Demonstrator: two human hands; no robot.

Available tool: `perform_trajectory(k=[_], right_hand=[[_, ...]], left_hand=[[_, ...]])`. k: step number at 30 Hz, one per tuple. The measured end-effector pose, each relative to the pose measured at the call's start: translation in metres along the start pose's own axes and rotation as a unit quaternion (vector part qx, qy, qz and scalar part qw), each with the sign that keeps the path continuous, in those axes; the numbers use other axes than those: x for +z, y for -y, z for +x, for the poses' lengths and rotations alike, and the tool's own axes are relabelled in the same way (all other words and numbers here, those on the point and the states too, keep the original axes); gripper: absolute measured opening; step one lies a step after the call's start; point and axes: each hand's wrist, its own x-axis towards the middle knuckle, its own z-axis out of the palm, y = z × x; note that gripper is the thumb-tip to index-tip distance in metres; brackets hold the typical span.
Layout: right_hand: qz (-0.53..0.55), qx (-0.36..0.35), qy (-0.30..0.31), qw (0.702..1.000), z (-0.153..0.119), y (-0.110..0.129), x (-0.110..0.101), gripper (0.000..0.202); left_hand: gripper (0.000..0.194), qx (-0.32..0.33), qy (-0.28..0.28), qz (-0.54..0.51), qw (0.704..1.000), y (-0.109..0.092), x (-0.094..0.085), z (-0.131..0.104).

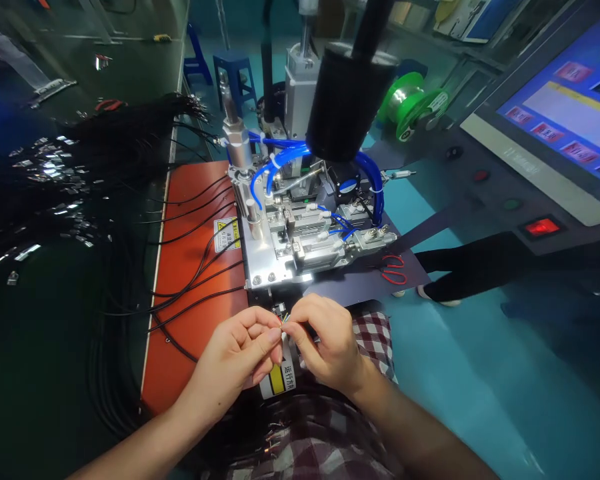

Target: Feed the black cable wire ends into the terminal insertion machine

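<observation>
At your far left is one heaped mass of black cables (45, 153), and at least six single black leads (190, 233) run from that side across one orange-red mat (180, 267). Then come two blue stools (235, 73) at the back, one warning label (226, 235), and one metal machine (275, 247) with blue air tubes (290, 152) looped over it. Further right you have one green spool (413, 100), one pair of red-handled scissors (394, 270), another person's dark-trousered legs (470, 267), and one control panel (570, 100) with one lit red switch (541, 227).

The thin coloured wires (285, 319) lie between your two hands, right at the meeting fingertips, just before the machine's near edge; they look like several strands, though they are too small to count surely.

Your left hand (245, 347) pinches them between thumb and forefinger, its other fingers loosely curled. Your right hand (325, 340) meets it there, thumb pressed to forefinger on the same wires, the remaining fingers folded in.
</observation>
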Motion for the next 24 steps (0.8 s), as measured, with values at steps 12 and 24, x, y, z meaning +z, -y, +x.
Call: perform_trajectory(k=[12, 24], right_hand=[[-0.016, -0.03, -0.026, 0.999, -0.005, -0.013, 0.003, 0.014], [0.098, 0.066, -0.067, 0.991, -0.014, -0.01, 0.005, 0.04]], left_hand=[[0.02, 0.004, -0.005, 0.006, 1.0, 0.0, 0.001, 0.0], [0.023, -0.007, -0.016, 0.048, 0.999, -0.003, 0.003, -0.001]])
